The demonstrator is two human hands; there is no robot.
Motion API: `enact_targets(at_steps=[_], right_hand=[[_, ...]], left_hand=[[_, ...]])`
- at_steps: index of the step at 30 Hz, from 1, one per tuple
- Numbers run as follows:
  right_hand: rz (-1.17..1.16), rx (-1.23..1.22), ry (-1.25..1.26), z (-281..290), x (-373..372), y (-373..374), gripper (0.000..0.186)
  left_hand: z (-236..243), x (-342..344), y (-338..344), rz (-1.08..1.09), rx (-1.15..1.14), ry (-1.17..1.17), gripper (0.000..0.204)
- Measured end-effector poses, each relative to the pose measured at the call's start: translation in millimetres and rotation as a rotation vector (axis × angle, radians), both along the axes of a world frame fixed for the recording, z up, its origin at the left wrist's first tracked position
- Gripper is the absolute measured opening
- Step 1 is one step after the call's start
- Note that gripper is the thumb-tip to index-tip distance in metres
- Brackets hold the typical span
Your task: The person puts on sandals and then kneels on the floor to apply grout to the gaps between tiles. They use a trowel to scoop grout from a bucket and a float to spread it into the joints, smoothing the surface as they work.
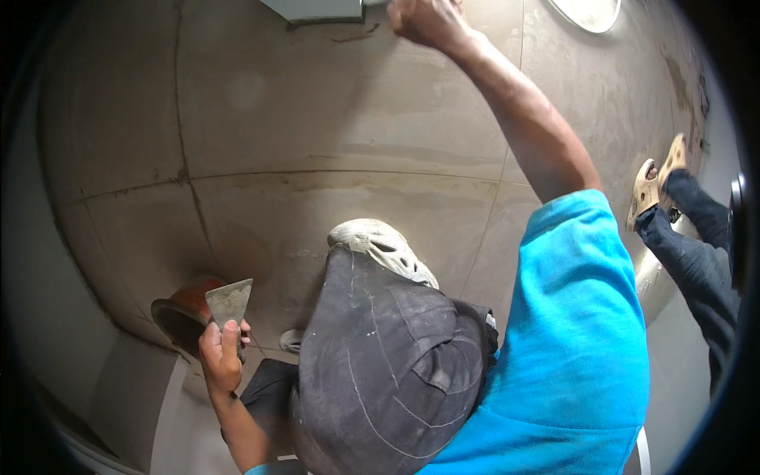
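Note:
My left hand [223,358] is closed round the handle of a putty knife [229,301], its wide blade pointing up and away. Just behind the knife stands an orange-brown bucket [198,298], partly hidden by the hand. My right arm reaches far out to the top edge of the view. There my right hand [431,20] is closed in a fist, partly cut off by the frame. Whatever lies in its fingers cannot be made out. Beside it, to the left, a pale flat-faced block [317,9] rests on the floor.
Large grey-brown tiles [317,134] with dirty joints cover the floor. My pale clog [380,245] is planted in the middle. At the right is another person's leg [689,253] and tan sandals [645,190]. A white round rim [590,25] shows at the top right.

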State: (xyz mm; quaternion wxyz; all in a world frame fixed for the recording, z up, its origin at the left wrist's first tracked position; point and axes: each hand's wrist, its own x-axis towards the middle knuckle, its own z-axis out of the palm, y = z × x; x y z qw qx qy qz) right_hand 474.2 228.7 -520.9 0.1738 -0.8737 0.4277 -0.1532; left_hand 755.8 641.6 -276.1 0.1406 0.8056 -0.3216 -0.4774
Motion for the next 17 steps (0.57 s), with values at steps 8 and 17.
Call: enact_targets(at_steps=[8, 17], right_hand=[[-0.016, 0.280, -0.148, 61.2, -20.8, 83.4, 0.027], [0.181, 0.280, -0.690, 110.2, 13.4, 187.2, 0.033]], left_hand=[[-51.7, -26.3, -65.5, 0.165, -0.072, 0.342, 0.022], [-100.3, -54.5, -131.4, -0.008, 0.002, 0.733, 0.038]])
